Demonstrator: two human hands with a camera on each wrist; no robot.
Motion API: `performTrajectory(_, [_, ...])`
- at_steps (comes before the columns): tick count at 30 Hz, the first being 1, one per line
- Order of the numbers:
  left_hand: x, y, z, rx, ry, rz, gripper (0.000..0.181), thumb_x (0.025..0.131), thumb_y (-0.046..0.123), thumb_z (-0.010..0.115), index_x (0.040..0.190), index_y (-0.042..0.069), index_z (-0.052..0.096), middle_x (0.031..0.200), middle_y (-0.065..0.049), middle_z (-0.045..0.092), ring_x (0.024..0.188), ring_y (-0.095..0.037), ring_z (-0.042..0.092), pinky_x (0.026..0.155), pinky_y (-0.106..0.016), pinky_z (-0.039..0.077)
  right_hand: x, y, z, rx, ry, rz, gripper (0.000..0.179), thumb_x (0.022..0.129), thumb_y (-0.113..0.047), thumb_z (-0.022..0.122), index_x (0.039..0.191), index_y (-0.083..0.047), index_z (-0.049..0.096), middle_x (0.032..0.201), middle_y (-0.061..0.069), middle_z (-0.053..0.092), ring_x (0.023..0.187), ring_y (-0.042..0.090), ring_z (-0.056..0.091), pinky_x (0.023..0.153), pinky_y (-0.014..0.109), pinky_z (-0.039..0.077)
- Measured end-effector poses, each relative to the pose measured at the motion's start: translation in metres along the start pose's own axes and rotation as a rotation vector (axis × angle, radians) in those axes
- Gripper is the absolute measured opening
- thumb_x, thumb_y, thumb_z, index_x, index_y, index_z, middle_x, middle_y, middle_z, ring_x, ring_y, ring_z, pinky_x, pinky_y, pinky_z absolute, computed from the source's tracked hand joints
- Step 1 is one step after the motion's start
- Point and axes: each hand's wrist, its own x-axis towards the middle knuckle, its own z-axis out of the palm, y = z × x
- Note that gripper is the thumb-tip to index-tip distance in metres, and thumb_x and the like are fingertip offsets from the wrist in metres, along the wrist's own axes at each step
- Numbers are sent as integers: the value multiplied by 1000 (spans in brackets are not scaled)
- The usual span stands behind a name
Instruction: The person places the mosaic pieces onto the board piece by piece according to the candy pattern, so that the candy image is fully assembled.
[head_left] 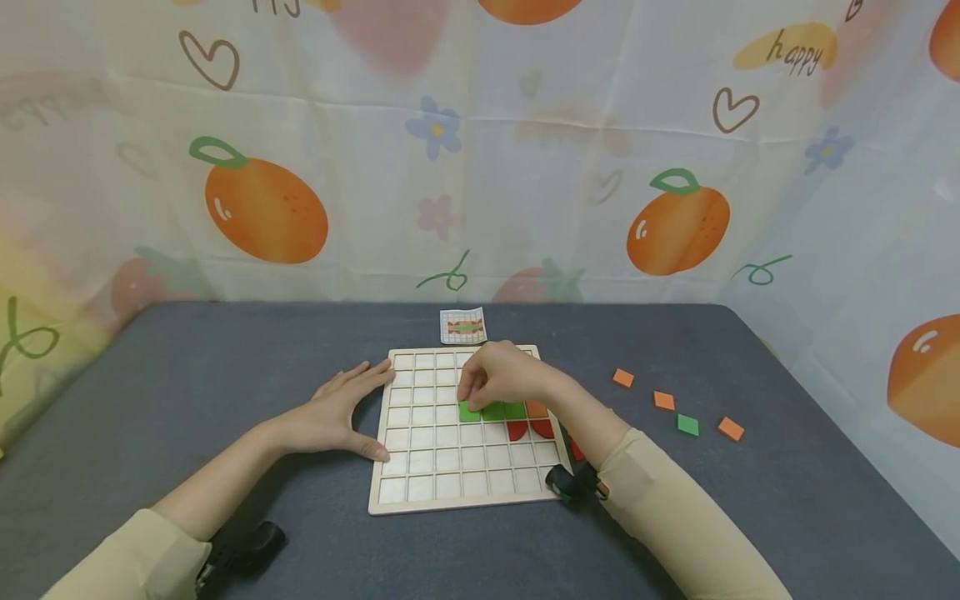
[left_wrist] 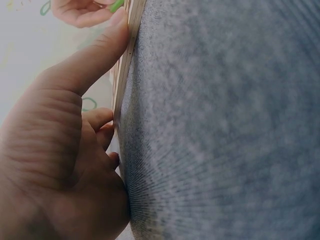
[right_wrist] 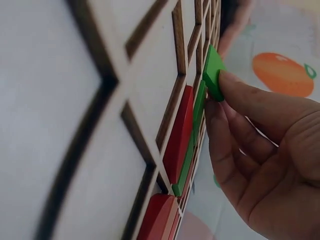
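A white wooden grid board lies on the dark table. My left hand is spread at its left side, thumb and fingertips touching the frame. Over the middle of the board, my right hand pinches a green square tile between thumb and fingers, tilted above a cell in the right wrist view. Right of it, green tiles sit in the same row, with an orange piece at the end. Red rounded pieces fill cells just below. My right forearm hides part of the board's right side.
Behind the board lies a small pattern card. To the right are loose orange tiles and a green tile. A red piece shows beside the board near my right forearm. A printed curtain hangs behind the table.
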Motion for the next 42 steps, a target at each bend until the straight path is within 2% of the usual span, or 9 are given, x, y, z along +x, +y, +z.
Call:
performTrajectory(14, [1, -1, 1, 5, 6, 4, 116, 67, 53, 86, 155, 4, 28, 167, -16, 17, 152, -49, 7, 117, -72, 3, 1, 1, 3, -43, 7, -21, 5, 85, -9, 76, 88, -13, 76, 80, 0, 73, 69, 7, 63, 65, 21, 51])
performTrajectory(24, [0, 0, 1, -1, 1, 2, 115, 68, 52, 85, 156, 5, 28, 167, -15, 16, 153, -48, 6, 116, -72, 3, -8, 5, -12, -38, 80, -44, 15, 88, -11, 72, 103, -10, 75, 90, 3, 74, 80, 7, 65, 73, 22, 54])
performTrajectory(33, [0, -2, 0, 0, 3, 5, 116, 68, 52, 85, 156, 6, 28, 167, -14, 16, 153, -49, 6, 116, -72, 2, -23, 21, -27, 0, 125, 37, 19, 89, -13, 72, 107, -10, 74, 93, 1, 73, 83, 10, 66, 73, 26, 55])
performTrajectory(42, [0, -1, 1, 5, 4, 4, 115, 68, 52, 85, 156, 5, 28, 167, -15, 17, 152, -49, 6, 116, -73, 3, -41, 34, -37, 4, 156, 67, 19, 88, -14, 74, 107, -10, 74, 93, 1, 74, 85, 13, 67, 77, 28, 55])
